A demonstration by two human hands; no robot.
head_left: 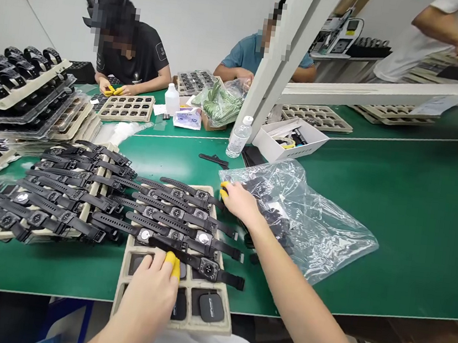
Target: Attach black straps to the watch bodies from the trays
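My left hand (151, 295), with yellow finger cots, is closed over a front compartment of the beige tray (170, 324); its fingers hide what they pinch. Beside it, a square black watch body (211, 307) lies in the tray's front right compartment. A strapped smartwatch (208, 269) lies across the tray just beyond, with several more in rows behind. My right hand (240, 200) reaches to the left edge of a clear plastic bag (321, 233) of black straps (275, 224). Its yellow-tipped fingers are pinched together, with something dark between them that I cannot make out.
More strapped watches fill a second tray (91, 207) at left, beside stacked trays (21, 96). Beyond the bag stand a clear bottle (239, 138) and a white box (291, 140), near a white post (288, 51). Loose straps (213, 160) lie ahead. Co-workers sit opposite.
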